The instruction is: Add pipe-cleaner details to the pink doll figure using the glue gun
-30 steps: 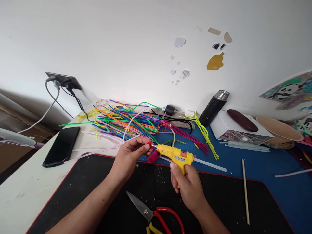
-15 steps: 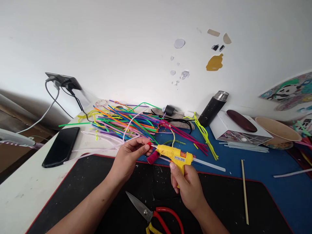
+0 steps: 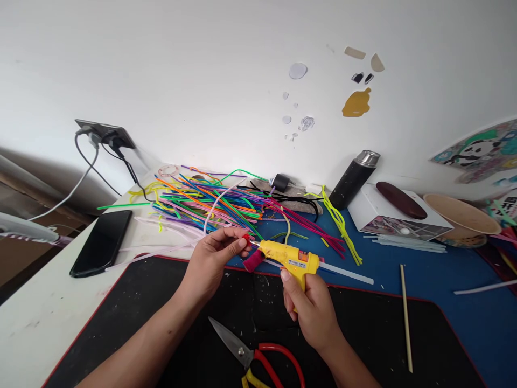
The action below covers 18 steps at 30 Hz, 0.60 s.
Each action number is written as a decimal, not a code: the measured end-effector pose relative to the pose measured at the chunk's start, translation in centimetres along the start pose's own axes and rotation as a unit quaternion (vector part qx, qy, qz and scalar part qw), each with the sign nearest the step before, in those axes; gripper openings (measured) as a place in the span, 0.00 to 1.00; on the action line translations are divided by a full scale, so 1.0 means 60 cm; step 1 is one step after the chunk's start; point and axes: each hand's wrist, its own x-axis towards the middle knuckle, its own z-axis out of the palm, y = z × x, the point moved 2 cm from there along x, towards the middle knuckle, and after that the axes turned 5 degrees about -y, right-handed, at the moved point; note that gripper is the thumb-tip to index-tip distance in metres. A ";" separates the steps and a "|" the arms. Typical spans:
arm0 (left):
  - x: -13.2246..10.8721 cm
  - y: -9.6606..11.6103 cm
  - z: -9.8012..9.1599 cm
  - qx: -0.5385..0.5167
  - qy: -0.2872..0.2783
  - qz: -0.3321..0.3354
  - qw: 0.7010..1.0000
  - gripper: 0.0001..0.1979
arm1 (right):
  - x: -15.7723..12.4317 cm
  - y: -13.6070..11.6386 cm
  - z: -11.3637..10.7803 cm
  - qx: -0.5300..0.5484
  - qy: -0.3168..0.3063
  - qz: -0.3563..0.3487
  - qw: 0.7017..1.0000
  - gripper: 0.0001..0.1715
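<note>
My right hand (image 3: 309,307) is wrapped around the handle of a yellow hot glue gun (image 3: 285,256), whose nozzle points left. A whitish glue stick (image 3: 347,274) sticks out of its back end. Between the thumb and fingers of my left hand (image 3: 220,256) is a small red piece (image 3: 246,237), mostly covered by the fingertips; its kind I cannot make out. The gun's metal tip is at the red piece, and whether they touch is too small to tell. Below both hands, scissors (image 3: 242,353) with red and yellow handles lie on the black mat (image 3: 169,350).
Pipe cleaners (image 3: 210,202) in many colours lie heaped behind my hands. A phone (image 3: 100,242) rests at left. Toward the right are a black flask (image 3: 351,180), a white box (image 3: 396,210), a bowl (image 3: 460,213) and a thin wooden stick (image 3: 406,318).
Both hands and the glue gun stay nearly in place. The red piece has shifted very slightly in my left fingertips, with a little more of it showing.
</note>
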 end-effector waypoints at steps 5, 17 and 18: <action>0.001 0.000 0.000 -0.001 -0.003 0.005 1.000 0.16 | -0.001 0.000 0.000 -0.002 0.005 0.002 1.000 0.38; -0.001 0.002 -0.001 0.008 0.003 0.011 1.000 0.15 | 0.000 -0.006 0.000 -0.031 0.003 -0.009 0.999 0.38; -0.001 0.002 -0.001 0.006 0.003 0.011 1.000 0.15 | 0.000 -0.007 0.000 -0.034 -0.001 -0.012 0.999 0.38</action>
